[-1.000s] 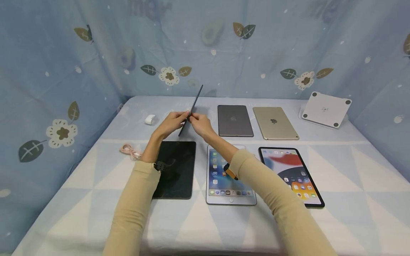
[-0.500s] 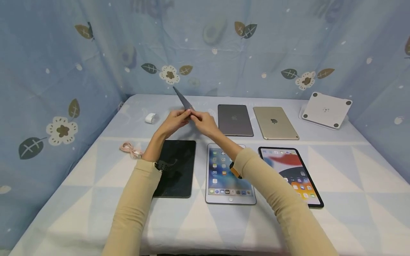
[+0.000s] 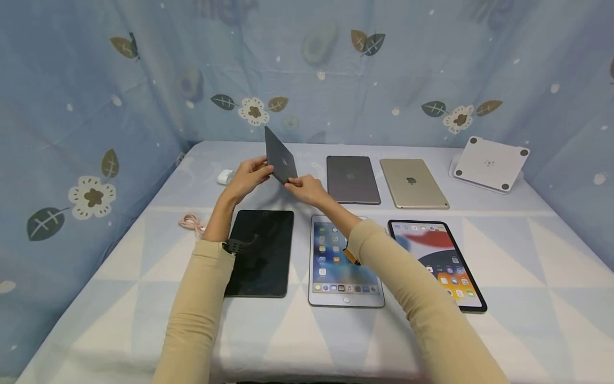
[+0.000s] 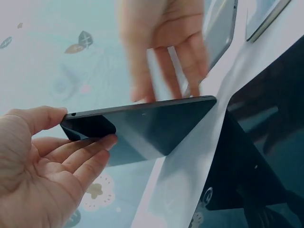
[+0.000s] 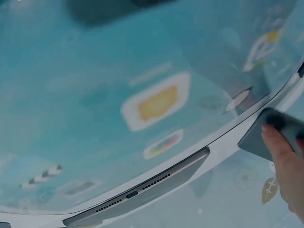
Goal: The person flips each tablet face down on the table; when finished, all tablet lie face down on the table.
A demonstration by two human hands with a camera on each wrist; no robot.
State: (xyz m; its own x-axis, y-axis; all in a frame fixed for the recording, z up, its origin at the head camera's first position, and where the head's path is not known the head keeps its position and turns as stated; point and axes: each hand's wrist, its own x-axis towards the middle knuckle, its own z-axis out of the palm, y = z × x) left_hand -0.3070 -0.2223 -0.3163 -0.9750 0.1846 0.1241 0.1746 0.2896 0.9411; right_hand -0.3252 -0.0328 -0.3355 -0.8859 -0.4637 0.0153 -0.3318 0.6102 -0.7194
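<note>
A dark grey tablet [image 3: 280,156] is held up on edge above the back of the table, its back with an apple logo facing right. Pinching its left side is my left hand [image 3: 249,177]; the left wrist view shows the thumb on one face and fingers under the dark screen [image 4: 142,135]. My right hand [image 3: 308,190] touches the lower right corner. Blurred in the left wrist view, the right hand [image 4: 164,42] has its fingers reaching down behind the tablet's edge, so a pinch cannot be made out. In the right wrist view one finger [image 5: 280,152] touches the tablet.
Below my arms lie a black-screened tablet [image 3: 263,266], a white tablet [image 3: 346,300] with its screen lit and another lit tablet [image 3: 438,256]. Behind them are a grey tablet [image 3: 352,180], a gold tablet [image 3: 413,184] and a white stand [image 3: 491,164]. A charger [image 3: 224,177] and pink cable [image 3: 191,222] lie left.
The held tablet has turned, so its back with the logo now shows. My hands, close together before, have moved apart, the left going left along the tablet.
</note>
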